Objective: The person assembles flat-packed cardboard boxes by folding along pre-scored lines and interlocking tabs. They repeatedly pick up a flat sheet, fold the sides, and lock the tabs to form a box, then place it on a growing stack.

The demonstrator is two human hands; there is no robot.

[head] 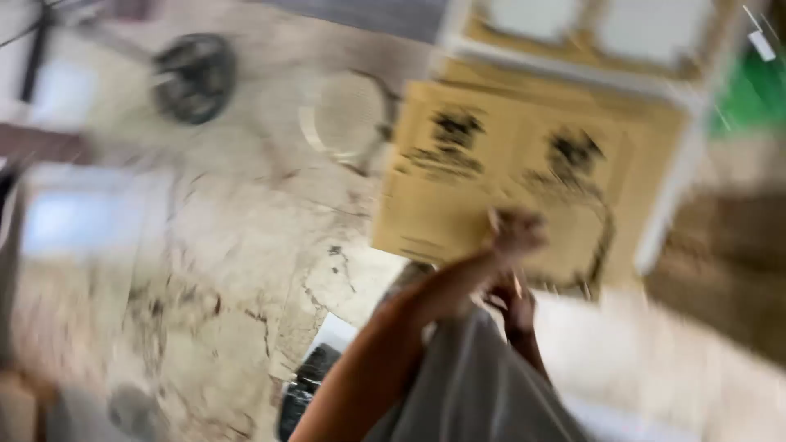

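A pale grey garment [483, 393], nearest the camera at the bottom centre, is covering the person's lap or body. The whole view is smeared by motion blur, so fine detail is lost.

Starting at the far left, a pale bluish rectangular shape [82, 217] is lying on the marbled, cream-and-brown veined floor [221, 270]. Farther off, a dark round object [195, 78] is sitting on the floor, and just right of it a pale circular ring-like thing [348, 119] is lying near the cardboard's left edge.

Moving right, the left hand [516, 232] is reaching up from a bare forearm and is closing as a fist on the near edge of a flat yellow-brown cardboard sheet [491, 176] with two dark printed blotches. Just below it, the right hand [514, 307] is gripping the same lower edge, fingers curled; how tightly is too blurred to tell.

The cardboard is standing tilted in the centre-right, in front of a white-framed piece of furniture [679, 164]. At the far right, a green patch [753, 94] is showing.
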